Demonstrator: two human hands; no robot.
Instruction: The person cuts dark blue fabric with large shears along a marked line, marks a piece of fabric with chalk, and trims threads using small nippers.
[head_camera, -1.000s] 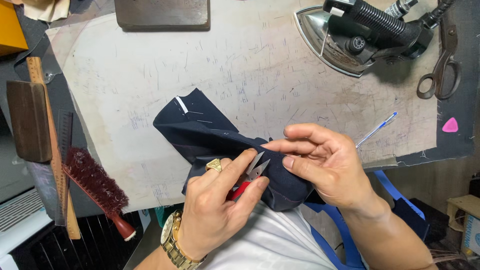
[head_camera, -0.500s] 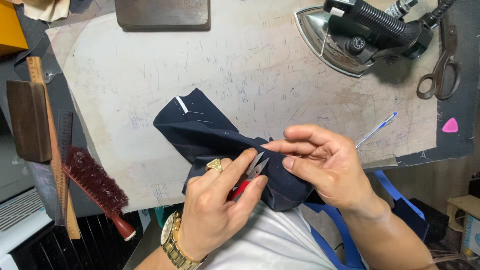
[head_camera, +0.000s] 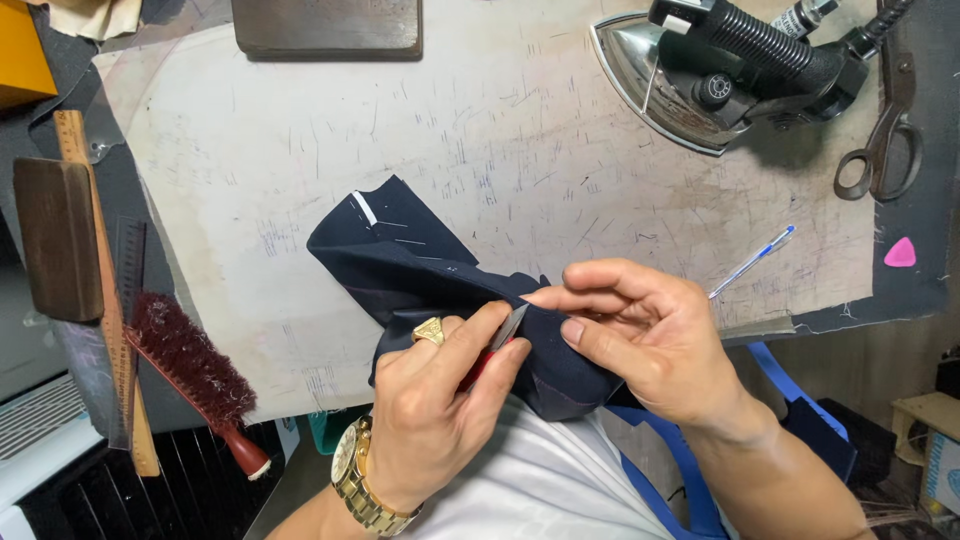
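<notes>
Navy cloth (head_camera: 420, 265), a dark folded piece w/ white chalk or basting marks near its upper corner, lay on the pale, scuffed worktop (head_camera: 560, 140) at its near edge, partly hanging over toward the person's white shirt. Left hand (head_camera: 440, 420) (gold ring on one finger, gold watch at the wrist) had its grip closed on a small red-handled blade (head_camera: 505, 335), the metal tip resting against the cloth's bunched fold. Right hand (head_camera: 650, 340) pinched that same fold betw. thumb and forefinger, grip shut on the fabric, just beside the blade tip; the two hands nearly touched.

Rel. to the cloth: a steam iron (head_camera: 720, 75) w/ black ribbed handle sat well away at upper right, soleplate tilted up. Dark scissors (head_camera: 885, 120) lay further right of the iron, w/ a pink chalk piece (head_camera: 900, 253) below them. A blue pen (head_camera: 752, 262) lay right of the cloth, near the right hand. Above the cloth, at the far edge, sat a dark flat block (head_camera: 325, 25). Left of the cloth: a red-bristled brush (head_camera: 190, 365), a wooden ruler (head_camera: 105, 300) and a dark wooden block (head_camera: 55, 240), all apart from it.
</notes>
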